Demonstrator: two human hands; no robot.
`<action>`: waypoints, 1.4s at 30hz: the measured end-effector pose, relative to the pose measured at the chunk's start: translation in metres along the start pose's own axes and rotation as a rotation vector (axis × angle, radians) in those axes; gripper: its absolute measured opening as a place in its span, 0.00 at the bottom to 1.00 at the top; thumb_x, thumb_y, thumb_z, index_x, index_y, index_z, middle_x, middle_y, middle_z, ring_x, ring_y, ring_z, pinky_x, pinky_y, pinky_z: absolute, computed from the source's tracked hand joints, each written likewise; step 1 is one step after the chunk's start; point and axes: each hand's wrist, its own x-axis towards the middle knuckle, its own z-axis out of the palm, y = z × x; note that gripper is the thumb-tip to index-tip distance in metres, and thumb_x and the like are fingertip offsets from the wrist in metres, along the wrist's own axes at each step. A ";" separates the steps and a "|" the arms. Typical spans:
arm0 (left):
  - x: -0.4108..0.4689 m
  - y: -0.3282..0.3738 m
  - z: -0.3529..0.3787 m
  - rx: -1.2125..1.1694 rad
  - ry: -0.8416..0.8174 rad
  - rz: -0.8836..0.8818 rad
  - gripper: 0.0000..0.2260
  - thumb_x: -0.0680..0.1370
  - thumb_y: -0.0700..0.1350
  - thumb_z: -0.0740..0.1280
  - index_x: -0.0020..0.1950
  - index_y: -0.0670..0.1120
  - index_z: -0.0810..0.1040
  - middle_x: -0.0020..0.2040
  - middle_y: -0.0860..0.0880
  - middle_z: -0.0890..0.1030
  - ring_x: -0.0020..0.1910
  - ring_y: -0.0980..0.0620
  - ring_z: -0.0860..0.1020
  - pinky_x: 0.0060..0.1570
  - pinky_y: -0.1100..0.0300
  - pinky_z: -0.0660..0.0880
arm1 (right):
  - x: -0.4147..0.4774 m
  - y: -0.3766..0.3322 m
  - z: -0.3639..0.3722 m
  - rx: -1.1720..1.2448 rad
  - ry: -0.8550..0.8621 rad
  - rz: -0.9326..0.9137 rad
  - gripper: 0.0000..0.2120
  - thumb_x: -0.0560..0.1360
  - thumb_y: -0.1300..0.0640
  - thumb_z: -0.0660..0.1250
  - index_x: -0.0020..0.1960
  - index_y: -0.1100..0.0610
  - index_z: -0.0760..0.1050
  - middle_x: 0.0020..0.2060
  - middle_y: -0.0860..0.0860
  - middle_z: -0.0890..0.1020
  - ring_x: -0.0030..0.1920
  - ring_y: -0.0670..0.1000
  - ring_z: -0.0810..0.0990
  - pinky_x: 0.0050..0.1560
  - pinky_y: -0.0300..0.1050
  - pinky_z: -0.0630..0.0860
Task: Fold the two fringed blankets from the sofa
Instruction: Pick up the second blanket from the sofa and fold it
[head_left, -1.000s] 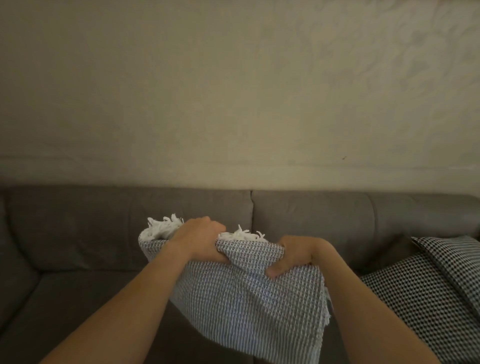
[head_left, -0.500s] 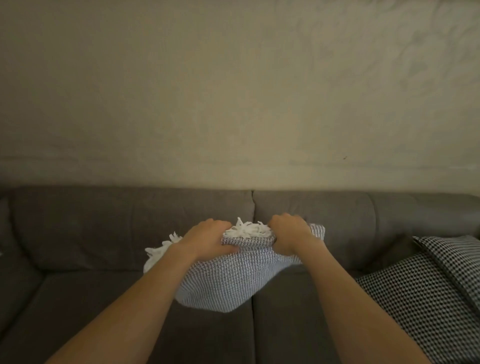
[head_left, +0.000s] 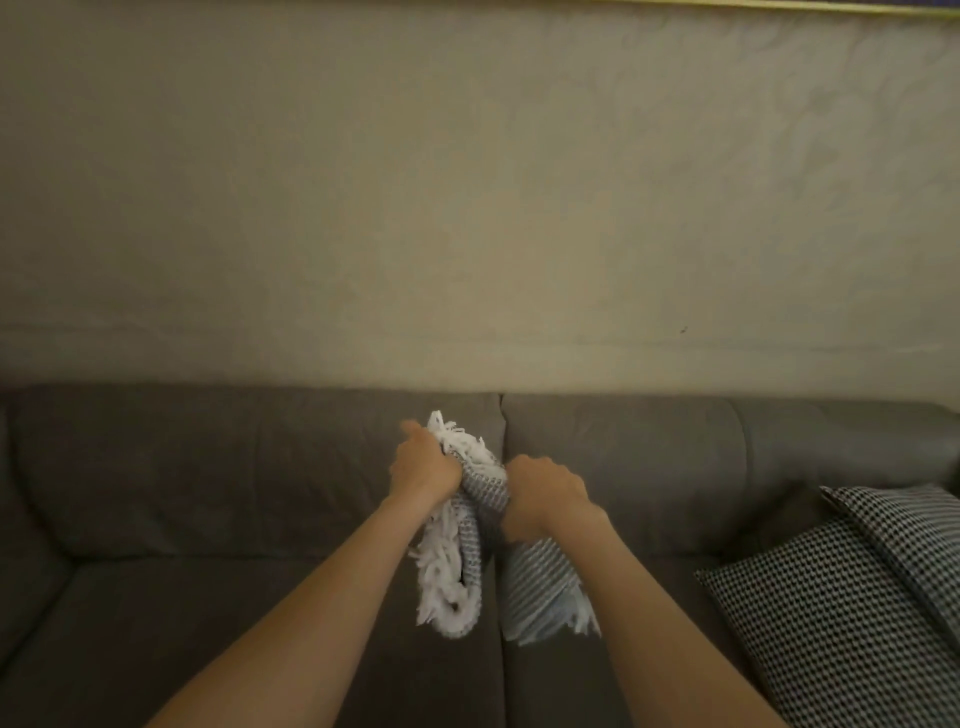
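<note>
Blanket (head_left: 535, 577) blurred; checked cushion (head_left: 857, 597) partly beyond right edge

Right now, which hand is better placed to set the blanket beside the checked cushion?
Probably right: the right hand grips the blanket nearer the checked cushion; the left hand grips it farther away.
</note>
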 end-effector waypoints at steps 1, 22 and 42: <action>0.001 0.000 -0.001 -0.081 0.011 -0.042 0.25 0.82 0.39 0.64 0.75 0.35 0.59 0.71 0.33 0.74 0.68 0.31 0.76 0.65 0.43 0.76 | -0.003 -0.002 0.000 0.031 -0.022 -0.003 0.18 0.72 0.51 0.74 0.55 0.56 0.70 0.51 0.55 0.78 0.50 0.60 0.80 0.47 0.54 0.77; 0.005 0.005 -0.019 -1.076 -0.006 -0.459 0.17 0.75 0.33 0.62 0.60 0.41 0.81 0.59 0.36 0.83 0.43 0.39 0.85 0.29 0.50 0.83 | -0.012 -0.052 0.013 0.239 0.360 0.127 0.21 0.76 0.50 0.70 0.64 0.54 0.68 0.57 0.56 0.82 0.57 0.62 0.82 0.51 0.54 0.77; 0.015 -0.039 -0.086 -0.646 -0.428 0.413 0.32 0.64 0.44 0.87 0.66 0.50 0.83 0.62 0.51 0.87 0.63 0.51 0.84 0.72 0.45 0.75 | -0.036 -0.038 -0.073 0.880 0.302 -0.070 0.17 0.63 0.75 0.60 0.24 0.56 0.72 0.23 0.51 0.72 0.25 0.49 0.70 0.27 0.36 0.67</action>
